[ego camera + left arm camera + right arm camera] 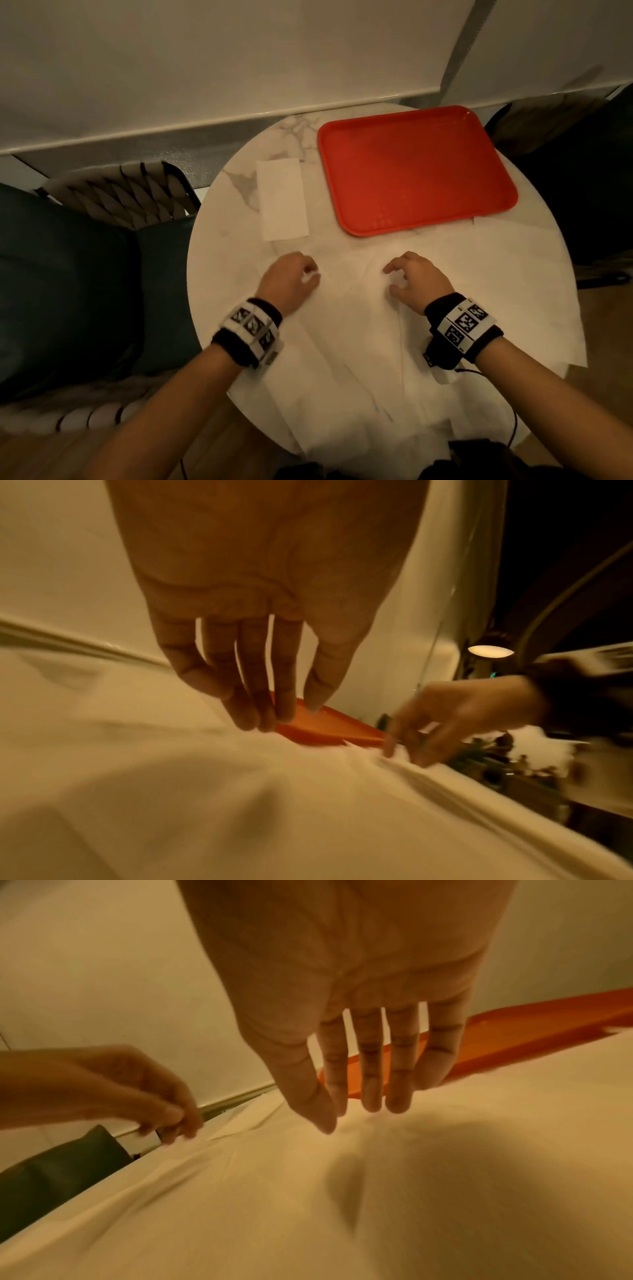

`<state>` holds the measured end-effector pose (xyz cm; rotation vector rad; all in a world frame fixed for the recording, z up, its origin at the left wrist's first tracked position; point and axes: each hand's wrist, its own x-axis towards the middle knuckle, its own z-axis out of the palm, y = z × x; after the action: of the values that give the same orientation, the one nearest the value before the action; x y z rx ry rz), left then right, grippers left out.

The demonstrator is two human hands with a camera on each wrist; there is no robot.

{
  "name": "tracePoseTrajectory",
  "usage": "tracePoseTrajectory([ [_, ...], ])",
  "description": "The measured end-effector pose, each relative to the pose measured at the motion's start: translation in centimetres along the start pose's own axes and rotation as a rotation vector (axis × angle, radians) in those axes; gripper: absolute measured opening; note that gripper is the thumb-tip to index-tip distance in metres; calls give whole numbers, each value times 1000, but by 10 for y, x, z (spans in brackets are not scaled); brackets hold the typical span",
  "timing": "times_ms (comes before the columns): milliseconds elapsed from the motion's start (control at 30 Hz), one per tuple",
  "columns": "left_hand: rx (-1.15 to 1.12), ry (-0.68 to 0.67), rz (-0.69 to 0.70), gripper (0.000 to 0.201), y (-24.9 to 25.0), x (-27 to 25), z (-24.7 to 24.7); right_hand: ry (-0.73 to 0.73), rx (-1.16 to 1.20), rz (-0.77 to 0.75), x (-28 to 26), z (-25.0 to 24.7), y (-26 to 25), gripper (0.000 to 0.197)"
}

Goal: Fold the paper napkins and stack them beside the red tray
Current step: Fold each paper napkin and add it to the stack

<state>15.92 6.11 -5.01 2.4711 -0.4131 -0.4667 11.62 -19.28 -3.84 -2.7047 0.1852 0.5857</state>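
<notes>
Your left hand fills the upper centre of the left wrist view, palm toward the camera, fingers extended downward and close together. The fingertips hang just above the white paper napkins, which spread in creased layers across the whole lower part of the view. Beyond the fingertips lies the red tray; only a corner and its near rim show. Your right hand enters from the right, blurred, fingers bent down onto a raised fold of the napkins beside the tray. Whether it pinches the paper cannot be determined. A lit lamp shows at the right edge.
</notes>
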Motion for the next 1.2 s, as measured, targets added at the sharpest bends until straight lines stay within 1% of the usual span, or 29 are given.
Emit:
tracePoseTrajectory([
  [100, 70, -94, 9, 32, 23, -29, 35, 2, -37, 80, -20, 4, 17, 42],
  [200, 135, -102, -1, 41, 42, -44, 60, -2, -46, 126, -39, 15, 31, 57],
  [333, 118, -123, -25, 43, 63, -53, 87, 14, 76, 149, -50, 30, 47, 80],
  [400, 84, -142, -20, 42, 73, -53, 99, 6, 113, 138, -51, 36, 53, 86],
  [533, -43, -156, -18, 37, 93, -42, 115, 17, 135, 78, -49, 40, 62, 86],
  [633, -142, -140, -116, 36, 103, -28, 122, -2, 174, 36, -47, 39, 69, 84],
  [667, -143, -134, -156, 36, 106, -23, 124, -12, 206, 22, -46, 38, 73, 83],
  [733, -38, -133, -206, 39, 114, -16, 128, -22, 295, -8, -47, 35, 82, 80],
  [833, 191, -147, -217, 47, 128, -11, 133, -4, 445, -49, -57, 30, 97, 69],
  [867, 249, -157, -213, 47, 133, -10, 136, 20, 480, -56, -61, 30, 103, 64],
  [933, 303, -174, -213, 41, 139, -9, 141, 97, 497, -51, -68, 28, 116, 55],
  [967, 281, -170, -214, 34, 141, -8, 143, 142, 488, -35, -71, 27, 124, 54],
  [1033, 109, -132, -211, 17, 142, -10, 143, 226, 478, 22, -75, 23, 142, 55],
  [1100, -138, -92, -146, 15, 139, -14, 140, 279, 489, 74, -76, 17, 157, 64],
  [1133, -285, -92, -106, 13, 138, -17, 136, 282, 503, 89, -78, 13, 163, 69],
  [1167, -438, -103, -68, 12, 138, -21, 131, 262, 531, 96, -79, 9, 168, 76],
  [1200, -576, -121, -50, 18, 140, -26, 124, 221, 576, 88, -80, 5, 170, 83],
])
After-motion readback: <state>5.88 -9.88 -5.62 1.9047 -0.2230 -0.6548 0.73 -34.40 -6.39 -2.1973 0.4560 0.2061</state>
